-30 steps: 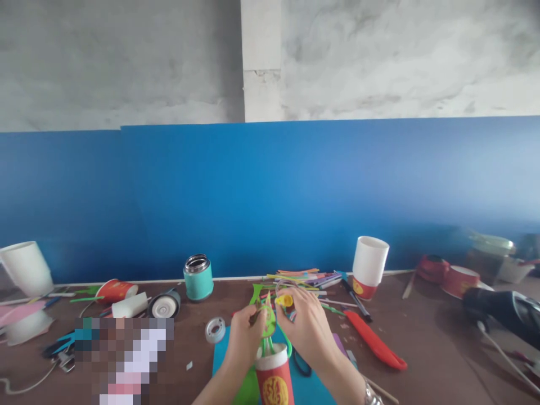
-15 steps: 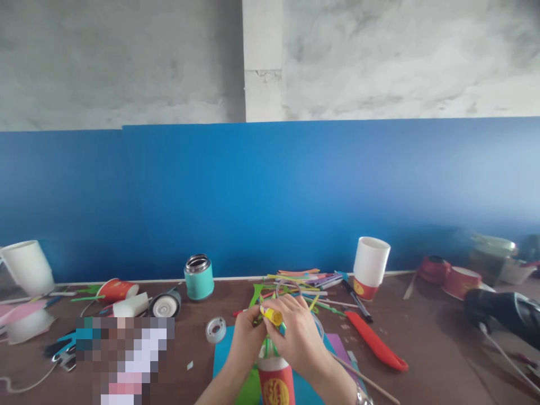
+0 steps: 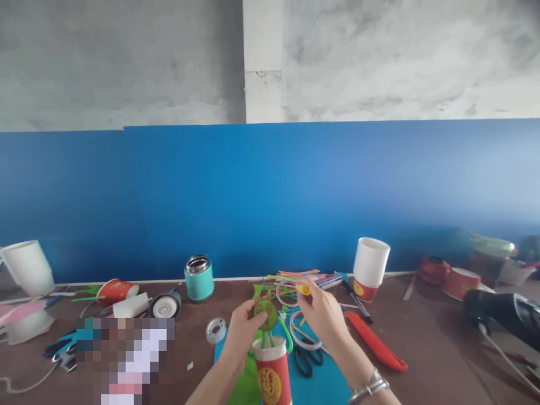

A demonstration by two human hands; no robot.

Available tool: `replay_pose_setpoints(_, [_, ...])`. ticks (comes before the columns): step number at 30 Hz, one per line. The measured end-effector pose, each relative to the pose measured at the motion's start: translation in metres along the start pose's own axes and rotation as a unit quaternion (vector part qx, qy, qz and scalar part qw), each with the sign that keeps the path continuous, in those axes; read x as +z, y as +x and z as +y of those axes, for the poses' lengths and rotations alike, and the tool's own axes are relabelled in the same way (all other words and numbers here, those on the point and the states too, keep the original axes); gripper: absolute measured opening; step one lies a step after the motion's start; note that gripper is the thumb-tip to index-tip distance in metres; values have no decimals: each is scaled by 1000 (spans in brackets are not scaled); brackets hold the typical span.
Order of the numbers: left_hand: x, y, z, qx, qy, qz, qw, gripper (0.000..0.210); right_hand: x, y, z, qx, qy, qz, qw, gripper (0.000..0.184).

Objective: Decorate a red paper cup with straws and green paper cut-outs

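Note:
My left hand (image 3: pixel 246 328) pinches a round green paper cutout (image 3: pixel 266 316) with a face drawn on it. The cutout sits above a red and white paper cup (image 3: pixel 273 376), and green stems run from it down into the cup's mouth. My right hand (image 3: pixel 323 309), a bracelet at its wrist, is raised to the right of the cutout. Its fingers close on a small yellow tube that looks like a glue stick (image 3: pixel 304 289). Beneath the right hand lie black-handled scissors (image 3: pixel 307 360) and a pale ring-shaped loop (image 3: pixel 295 336), on blue sheets (image 3: pixel 324 382).
A tape roll (image 3: pixel 216 330) and a teal open jar (image 3: pixel 199 278) stand to the left. Stacked white cups (image 3: pixel 371 267) and a red elongated object (image 3: pixel 375 342) are on the right. Colourful sticks (image 3: pixel 312 277) lie behind my hands, near the blue panel (image 3: pixel 270 197).
My right hand has moved up and right with the yellow tube, away from my left hand. The green face cutout, scissors and cup rim are now uncovered.

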State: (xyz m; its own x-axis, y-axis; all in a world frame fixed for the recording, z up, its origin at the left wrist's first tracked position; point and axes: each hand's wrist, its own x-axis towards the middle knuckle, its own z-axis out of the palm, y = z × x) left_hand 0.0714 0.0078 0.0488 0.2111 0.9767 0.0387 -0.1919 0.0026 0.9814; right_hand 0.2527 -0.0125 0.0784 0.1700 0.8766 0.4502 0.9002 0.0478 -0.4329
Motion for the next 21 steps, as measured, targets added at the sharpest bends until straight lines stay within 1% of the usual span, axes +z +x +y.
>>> replay_pose_setpoints(3, [-1,0,3,-21,-49,1,999,31,8,3,27,61,-121,-99,986,40])
replay_pose_setpoints(7, [-4,1,0,-28,-53,6,998,35,19,-2,49,79,-136,-123,980,38])
replay_pose_setpoints(9, [-4,2,-2,-27,-57,11,998,40,21,-3,51,88,-130,-128,979,34])
replay_pose_setpoints(11, [-4,3,-2,-26,-55,12,998,43,19,-3,45,85,-110,-129,982,26])
replay_pose_setpoints(13, [-3,4,-1,-20,-51,12,998,45,17,-1,34,56,-64,-130,988,22])
replay_pose_setpoints(15, [-1,5,1,-10,-56,20,998,48,16,0,18,1,21,-151,988,29])
replay_pose_setpoints(16, [0,5,2,-3,-62,25,998,50,17,0,11,-29,66,-167,983,31])
replay_pose_setpoints(17, [1,5,3,4,-71,31,997,53,19,-2,4,-54,106,-181,976,31])
replay_pose_setpoints(18, [2,5,3,10,-81,36,996,56,21,-4,-1,-83,190,-191,959,30])
replay_pose_setpoints(21, [0,-2,-2,13,-102,39,994,62,32,-12,-9,-67,307,-182,932,36])
